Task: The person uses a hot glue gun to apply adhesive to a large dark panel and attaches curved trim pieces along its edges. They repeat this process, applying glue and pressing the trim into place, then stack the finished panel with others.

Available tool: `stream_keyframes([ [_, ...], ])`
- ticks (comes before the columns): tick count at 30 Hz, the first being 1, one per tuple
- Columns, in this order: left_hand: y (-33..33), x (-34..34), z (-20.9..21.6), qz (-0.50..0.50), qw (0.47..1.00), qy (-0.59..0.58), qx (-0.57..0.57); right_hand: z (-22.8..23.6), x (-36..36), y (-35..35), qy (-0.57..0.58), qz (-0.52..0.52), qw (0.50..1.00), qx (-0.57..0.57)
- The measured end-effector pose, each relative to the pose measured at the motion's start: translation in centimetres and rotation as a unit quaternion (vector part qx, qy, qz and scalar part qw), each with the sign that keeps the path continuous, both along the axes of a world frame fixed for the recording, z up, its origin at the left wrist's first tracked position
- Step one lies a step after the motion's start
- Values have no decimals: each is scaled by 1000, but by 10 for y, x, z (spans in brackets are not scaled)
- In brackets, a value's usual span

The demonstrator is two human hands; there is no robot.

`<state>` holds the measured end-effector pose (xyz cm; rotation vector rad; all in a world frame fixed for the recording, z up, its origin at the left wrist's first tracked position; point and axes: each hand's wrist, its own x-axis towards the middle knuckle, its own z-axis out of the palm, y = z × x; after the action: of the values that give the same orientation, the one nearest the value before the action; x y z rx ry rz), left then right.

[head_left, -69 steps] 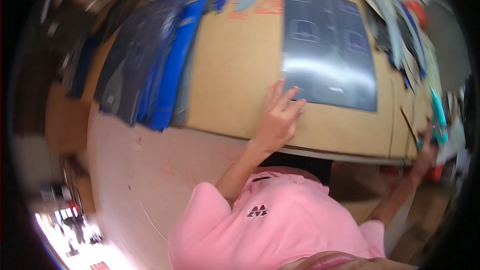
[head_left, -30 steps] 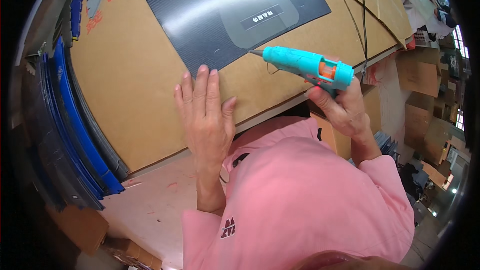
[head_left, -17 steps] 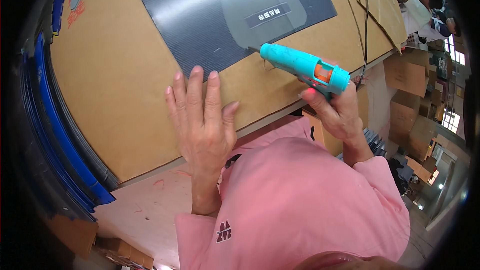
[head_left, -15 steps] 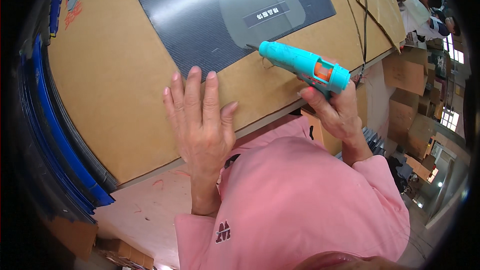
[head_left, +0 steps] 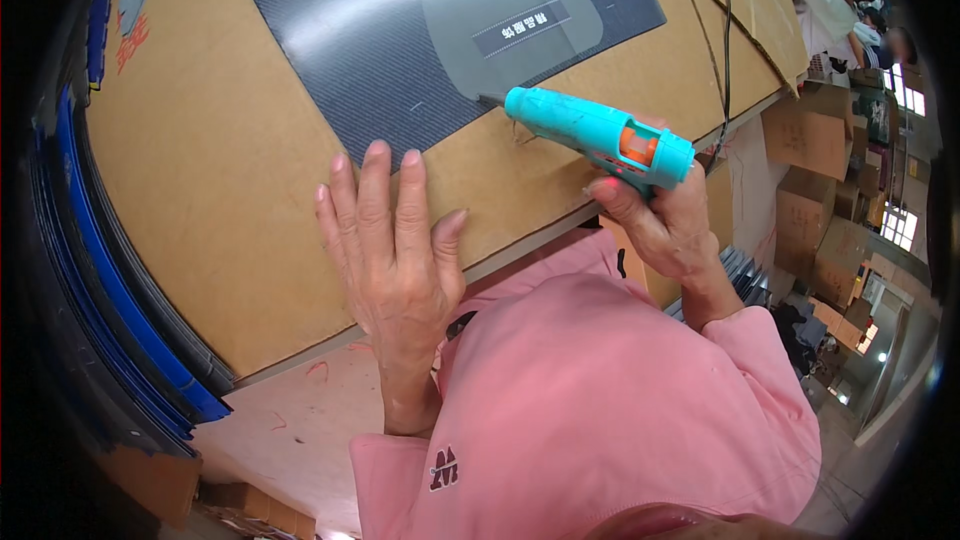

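Note:
A turquoise glue gun [head_left: 575, 120] with an orange part in its rear opening is gripped in my right hand [head_left: 662, 220], the fingers wrapped round its handle. Its dark nozzle tip points left, over the near edge of a dark, striped printed sheet [head_left: 380, 90] with a grey shape and a small label panel. Whether the nozzle touches the sheet I cannot tell. My left hand [head_left: 390, 240] lies flat on the brown cardboard table covering, fingers stretched out, its fingertips at the sheet's near left corner.
Stacked blue and black sheets [head_left: 105, 270] stand along the left side of the cardboard-covered table [head_left: 210, 230]. A black cable [head_left: 727, 50] runs across the right part. Cardboard boxes [head_left: 805, 140] are piled beyond the table's right end, with other people [head_left: 840, 10] at the far right.
The sheet, the glue gun and my left hand all appear slightly further left in the view. My grip on the glue gun is unchanged.

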<state>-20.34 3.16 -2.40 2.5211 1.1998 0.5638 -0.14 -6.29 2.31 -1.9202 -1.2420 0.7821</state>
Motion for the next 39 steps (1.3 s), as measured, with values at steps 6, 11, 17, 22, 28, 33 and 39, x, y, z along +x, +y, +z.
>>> stream_keyframes([
  [6,2,3,-1,-6,1000,-1,1,-6,-1,1,-24,7,999,47],
  [11,0,2,-2,2,1000,-12,4,-5,1,5,-90,33,994,58],
  [17,1,4,-1,-1,1000,-18,7,-9,3,-3,-47,-36,997,45],
  [22,0,4,-3,2,1000,-14,15,-13,6,-4,-60,-13,994,90],
  [28,1,3,-1,-6,1000,-10,17,-5,0,4,-83,3,994,70],
  [33,1,4,-2,-9,1000,-8,25,-7,4,-1,-99,-24,993,63],
  [39,1,4,-1,-9,999,-4,31,-12,11,-7,-98,-76,991,58],
])
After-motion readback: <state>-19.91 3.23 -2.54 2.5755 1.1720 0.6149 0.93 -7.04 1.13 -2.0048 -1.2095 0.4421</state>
